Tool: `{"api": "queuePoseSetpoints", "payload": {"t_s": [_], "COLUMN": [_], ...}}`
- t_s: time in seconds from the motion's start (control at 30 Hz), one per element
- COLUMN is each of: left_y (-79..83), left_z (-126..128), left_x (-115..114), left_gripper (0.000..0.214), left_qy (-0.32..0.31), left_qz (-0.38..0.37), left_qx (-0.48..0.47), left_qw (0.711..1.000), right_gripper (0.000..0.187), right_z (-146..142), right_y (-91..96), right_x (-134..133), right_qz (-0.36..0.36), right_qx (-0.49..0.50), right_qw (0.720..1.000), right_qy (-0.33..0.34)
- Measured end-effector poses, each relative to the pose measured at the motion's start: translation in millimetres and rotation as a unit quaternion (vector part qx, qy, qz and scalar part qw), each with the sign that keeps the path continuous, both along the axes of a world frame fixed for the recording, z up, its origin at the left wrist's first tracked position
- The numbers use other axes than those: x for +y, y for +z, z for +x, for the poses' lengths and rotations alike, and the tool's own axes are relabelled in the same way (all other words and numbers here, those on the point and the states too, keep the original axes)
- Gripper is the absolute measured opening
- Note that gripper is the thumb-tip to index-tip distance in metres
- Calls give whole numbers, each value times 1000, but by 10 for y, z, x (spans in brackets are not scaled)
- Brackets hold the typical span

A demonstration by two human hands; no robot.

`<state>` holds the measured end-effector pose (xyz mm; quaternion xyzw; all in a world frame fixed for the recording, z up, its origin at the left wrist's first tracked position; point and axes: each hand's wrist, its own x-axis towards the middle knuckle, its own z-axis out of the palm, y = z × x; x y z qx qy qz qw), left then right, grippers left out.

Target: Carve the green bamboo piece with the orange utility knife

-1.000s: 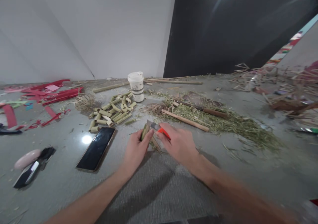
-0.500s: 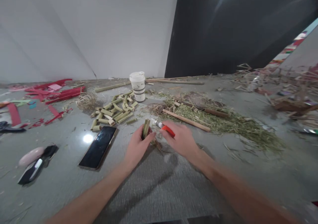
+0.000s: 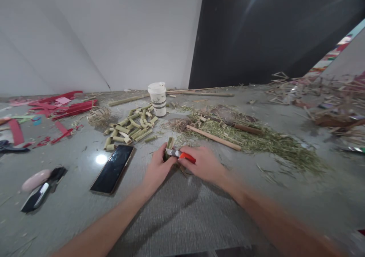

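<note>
In the middle of the table my left hand (image 3: 159, 162) is closed around a short green stalk piece (image 3: 170, 142), its upper end poking out past the fingers. My right hand (image 3: 203, 162) grips a utility knife (image 3: 186, 157) with a red-orange handle. The knife's metal blade end points left and lies against or across the stalk, close to my left thumb. How deep the edge sits cannot be made out. Behind my left hand lies a pile of cut green stalk pieces (image 3: 134, 124). Part of the held stalk is hidden by my fingers.
A phone (image 3: 112, 169) lies left of my left hand. A lidded paper cup (image 3: 157, 99) stands behind the pile. Green shavings (image 3: 273, 143) and a wooden stick (image 3: 213, 137) spread to the right. Red strips (image 3: 75, 108), a pink object (image 3: 36, 180) and scissors (image 3: 13, 146) are at left.
My right hand has moved slightly left, bringing the knife blade from beside the stalk onto it. The left hand keeps its hold in about the same place.
</note>
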<state>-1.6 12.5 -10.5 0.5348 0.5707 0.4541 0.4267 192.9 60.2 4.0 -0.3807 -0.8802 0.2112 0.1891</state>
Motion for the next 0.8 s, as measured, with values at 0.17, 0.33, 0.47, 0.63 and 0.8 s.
{"api": "queuePoseSetpoints", "payload": {"t_s": [0.17, 0.33, 0.47, 0.63, 0.8], "left_y": [19, 66, 78, 74, 75], "left_z": [12, 31, 44, 34, 14], "left_x": [-20, -59, -73, -58, -62], "left_gripper": [13, 14, 16, 21, 27], "left_qy": [5, 12, 1, -12, 15], "left_qz": [5, 7, 0, -1, 24], "left_qx": [-13, -39, -66, -72, -6], "left_qw": [1000, 999, 998, 997, 1000], "right_gripper": [25, 22, 23, 21, 20], "right_z": [-5, 24, 31, 25, 22], "right_y": [-16, -46, -35, -11, 1], "right_x": [4, 17, 17, 13, 0], "right_qz": [12, 27, 27, 25, 32], "right_qx": [-12, -18, -19, -16, -17], "right_qw": [1000, 999, 999, 999, 999], "right_qy": [-23, -32, -30, -29, -30]}}
